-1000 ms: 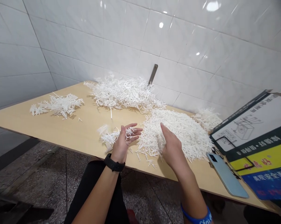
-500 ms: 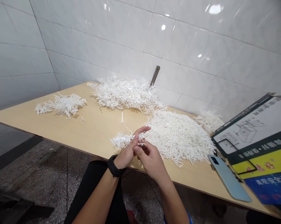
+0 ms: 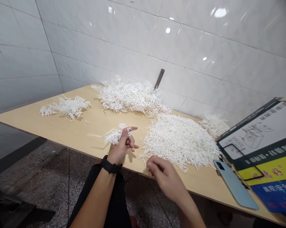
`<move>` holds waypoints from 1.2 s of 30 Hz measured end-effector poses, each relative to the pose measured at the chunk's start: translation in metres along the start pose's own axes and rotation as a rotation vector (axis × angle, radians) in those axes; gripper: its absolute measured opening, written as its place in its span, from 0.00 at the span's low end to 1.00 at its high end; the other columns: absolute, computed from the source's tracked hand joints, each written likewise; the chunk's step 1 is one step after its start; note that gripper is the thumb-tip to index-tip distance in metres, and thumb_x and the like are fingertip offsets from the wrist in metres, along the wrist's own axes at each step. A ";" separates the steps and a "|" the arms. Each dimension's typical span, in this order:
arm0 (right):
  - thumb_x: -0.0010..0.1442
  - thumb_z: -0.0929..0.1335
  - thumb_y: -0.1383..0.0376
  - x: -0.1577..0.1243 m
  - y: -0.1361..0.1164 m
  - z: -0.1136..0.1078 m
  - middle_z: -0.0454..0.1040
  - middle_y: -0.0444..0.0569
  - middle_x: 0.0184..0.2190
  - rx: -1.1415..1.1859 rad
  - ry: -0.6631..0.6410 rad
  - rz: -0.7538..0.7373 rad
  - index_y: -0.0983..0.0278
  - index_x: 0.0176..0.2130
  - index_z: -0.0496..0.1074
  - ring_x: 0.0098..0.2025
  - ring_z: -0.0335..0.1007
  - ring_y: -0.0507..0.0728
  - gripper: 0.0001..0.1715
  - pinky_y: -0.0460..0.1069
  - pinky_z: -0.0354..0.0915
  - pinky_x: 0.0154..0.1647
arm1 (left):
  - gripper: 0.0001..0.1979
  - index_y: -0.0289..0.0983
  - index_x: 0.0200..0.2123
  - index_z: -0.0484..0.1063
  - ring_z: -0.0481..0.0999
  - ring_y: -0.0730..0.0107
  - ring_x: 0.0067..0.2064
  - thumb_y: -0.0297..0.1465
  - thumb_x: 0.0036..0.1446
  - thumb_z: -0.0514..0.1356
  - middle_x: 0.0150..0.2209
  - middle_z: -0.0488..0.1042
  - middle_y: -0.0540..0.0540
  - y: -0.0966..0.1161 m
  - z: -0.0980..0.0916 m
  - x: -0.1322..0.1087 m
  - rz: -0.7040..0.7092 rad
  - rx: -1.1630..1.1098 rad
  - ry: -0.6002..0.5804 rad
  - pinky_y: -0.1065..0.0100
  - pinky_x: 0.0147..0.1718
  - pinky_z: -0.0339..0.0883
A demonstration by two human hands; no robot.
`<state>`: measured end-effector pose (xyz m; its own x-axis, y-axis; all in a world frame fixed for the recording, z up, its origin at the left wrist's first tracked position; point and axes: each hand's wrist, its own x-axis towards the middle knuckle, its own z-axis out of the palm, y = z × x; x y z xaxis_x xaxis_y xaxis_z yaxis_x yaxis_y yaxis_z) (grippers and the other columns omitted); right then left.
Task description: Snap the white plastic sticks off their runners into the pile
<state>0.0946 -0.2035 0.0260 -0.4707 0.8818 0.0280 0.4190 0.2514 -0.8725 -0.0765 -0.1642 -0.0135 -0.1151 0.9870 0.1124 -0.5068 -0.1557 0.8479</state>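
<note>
My left hand [image 3: 122, 146], a black watch on its wrist, is closed on a small bunch of thin white sticks [image 3: 114, 136] held just above the wooden table [image 3: 69, 133]. My right hand [image 3: 160, 175] hangs lower, near the table's front edge, blurred, with its fingers curled; whether they hold anything is unclear. A big pile of loose white sticks [image 3: 181, 142] lies just right of both hands.
A second white heap [image 3: 130, 95] lies by the tiled wall and a small one [image 3: 66, 106] at far left. A grey phone [image 3: 235, 185] lies at the right, beside a printed cardboard box [image 3: 263, 148]. A metal bracket [image 3: 159, 79] leans on the wall.
My hands met at the bunch half a second ago; since then the right hand has pulled back and down toward the table edge, and the left hand has kept the bunch, shifted slightly left.
</note>
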 end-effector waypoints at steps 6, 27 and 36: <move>0.61 0.60 0.66 0.038 0.019 -0.041 0.67 0.55 0.53 -0.340 0.587 -0.128 0.61 0.53 0.66 0.47 0.65 0.60 0.21 0.58 0.60 0.50 | 0.30 0.37 0.64 0.52 0.70 0.77 0.22 0.41 0.62 0.55 0.27 0.74 0.49 0.006 0.005 -0.010 -0.123 0.001 -0.389 0.69 0.28 0.69; 0.57 0.69 0.59 0.036 0.001 -0.013 0.66 0.42 0.22 0.314 0.041 0.024 0.65 0.31 0.72 0.24 0.60 0.49 0.11 0.46 0.56 0.26 | 0.51 0.47 0.67 0.25 0.72 0.74 0.27 0.33 0.55 0.63 0.29 0.72 0.50 0.008 -0.009 -0.012 -0.300 0.142 -0.753 0.69 0.29 0.67; 0.55 0.69 0.57 0.032 -0.002 -0.034 0.57 0.38 0.20 0.321 -0.142 0.157 0.66 0.25 0.66 0.21 0.51 0.46 0.16 0.45 0.50 0.22 | 0.25 0.46 0.58 0.66 0.64 0.53 0.58 0.35 0.56 0.61 0.60 0.61 0.40 0.015 -0.007 -0.011 0.175 0.364 -0.609 0.61 0.50 0.64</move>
<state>0.1052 -0.1628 0.0454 -0.5322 0.8301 -0.1661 0.2407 -0.0397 -0.9698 -0.0888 -0.1774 -0.0054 0.3811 0.8130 0.4402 -0.1963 -0.3942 0.8978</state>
